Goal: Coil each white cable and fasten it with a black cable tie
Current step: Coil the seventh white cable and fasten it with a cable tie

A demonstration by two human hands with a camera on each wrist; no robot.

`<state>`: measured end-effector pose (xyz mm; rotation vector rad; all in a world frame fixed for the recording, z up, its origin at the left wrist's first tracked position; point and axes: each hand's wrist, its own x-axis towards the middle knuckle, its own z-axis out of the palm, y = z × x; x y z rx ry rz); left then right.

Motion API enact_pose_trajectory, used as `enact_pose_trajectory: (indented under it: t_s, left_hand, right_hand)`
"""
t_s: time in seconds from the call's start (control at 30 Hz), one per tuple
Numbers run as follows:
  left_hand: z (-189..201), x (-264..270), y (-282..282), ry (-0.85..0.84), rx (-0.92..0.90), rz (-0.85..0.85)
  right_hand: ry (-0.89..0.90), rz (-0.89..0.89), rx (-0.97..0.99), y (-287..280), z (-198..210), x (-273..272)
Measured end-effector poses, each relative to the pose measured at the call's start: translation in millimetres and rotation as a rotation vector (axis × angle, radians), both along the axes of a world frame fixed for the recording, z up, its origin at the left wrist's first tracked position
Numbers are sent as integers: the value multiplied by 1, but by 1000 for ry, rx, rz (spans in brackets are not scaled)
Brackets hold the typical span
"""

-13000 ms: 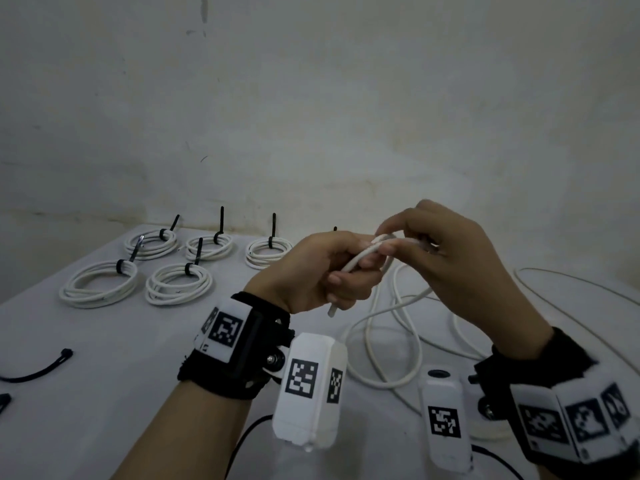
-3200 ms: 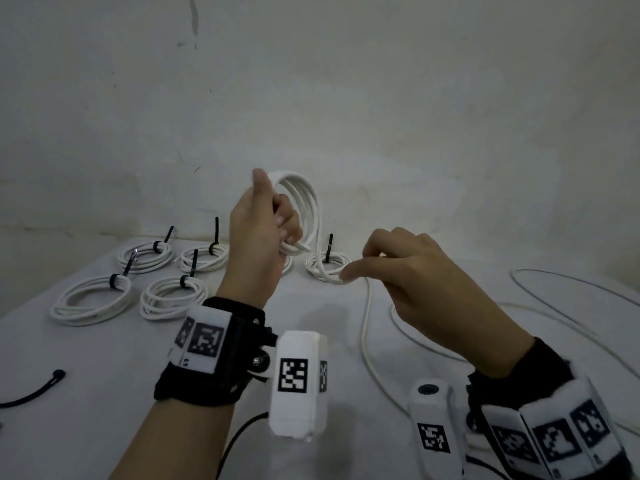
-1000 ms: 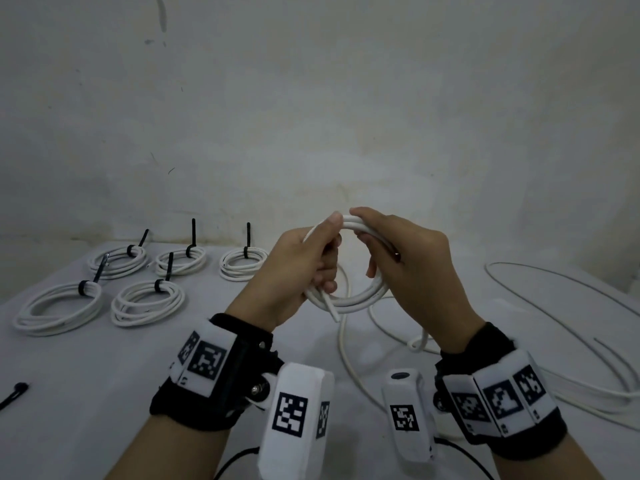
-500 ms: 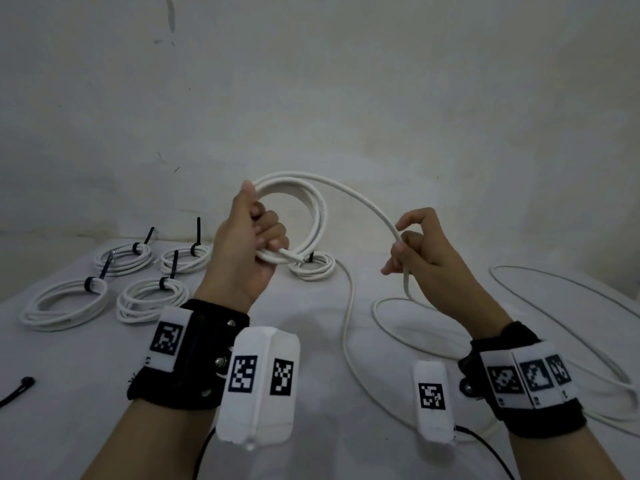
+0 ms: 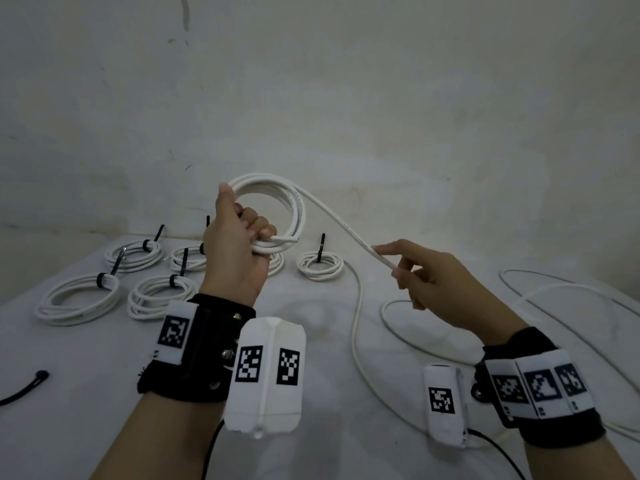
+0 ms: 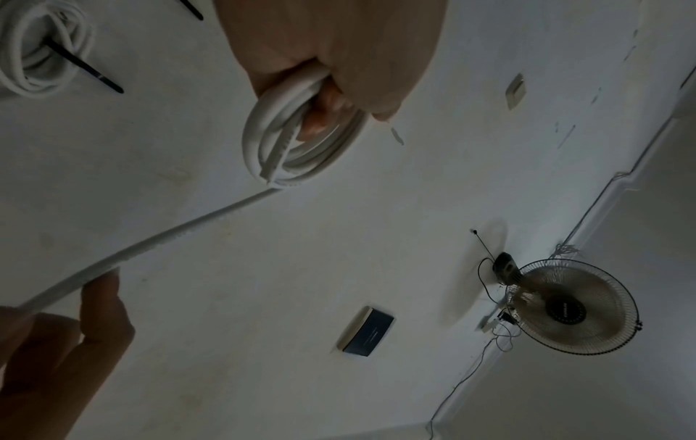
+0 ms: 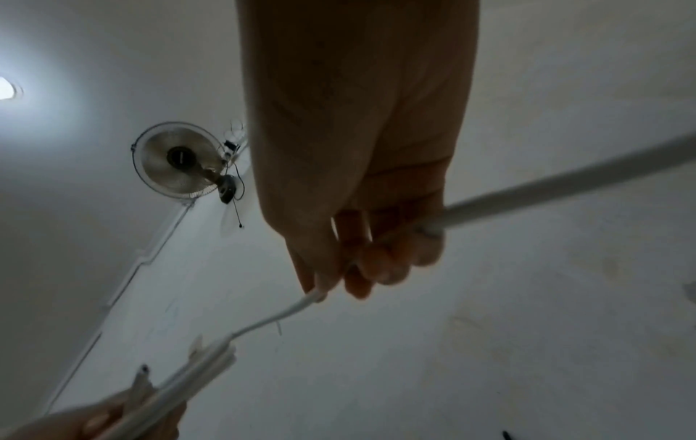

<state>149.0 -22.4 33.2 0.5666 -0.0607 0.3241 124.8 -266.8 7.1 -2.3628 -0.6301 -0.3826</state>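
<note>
My left hand (image 5: 239, 251) is raised above the table and grips a partly wound coil of white cable (image 5: 294, 206), with the cable's cut end poking out past the fingers. In the left wrist view the coil (image 6: 271, 143) sits in the fist. From the coil's top a straight run of cable (image 5: 346, 226) slants down to my right hand (image 5: 422, 278), which pinches it between thumb and fingers, forefinger stretched along it. The right wrist view shows the cable (image 7: 527, 193) passing through the curled fingers. Its loose tail (image 5: 356, 327) trails across the table.
Several finished coils (image 5: 78, 299) with black ties lie at the back left, one more coil (image 5: 320, 266) behind the hands. A loose black tie (image 5: 24, 389) lies at the left edge. Another slack white cable (image 5: 554, 292) loops over the right side of the table (image 5: 86, 375).
My right hand has slid down and to the right along the cable, drawing the run straight. The left hand holds the coil in much the same raised spot.
</note>
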Motion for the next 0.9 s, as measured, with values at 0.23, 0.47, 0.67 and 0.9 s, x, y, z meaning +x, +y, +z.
enact_pose_trajectory:
  t_s: [0.23, 0.47, 0.67, 0.9]
  left_hand:
    - [2, -2, 3, -9, 64, 88]
    - [5, -8, -11, -17, 349, 81]
    - [-11, -19, -48, -198, 837, -71]
    - [-12, -39, -62, -322, 878, -457]
  right_hand:
    - [-91, -9, -255, 8, 11, -8]
    - [-229, 81, -404, 38, 31, -47]
    - [-399, 179, -305, 49, 39, -59]
    - [-560, 101, -47, 40, 46, -59]
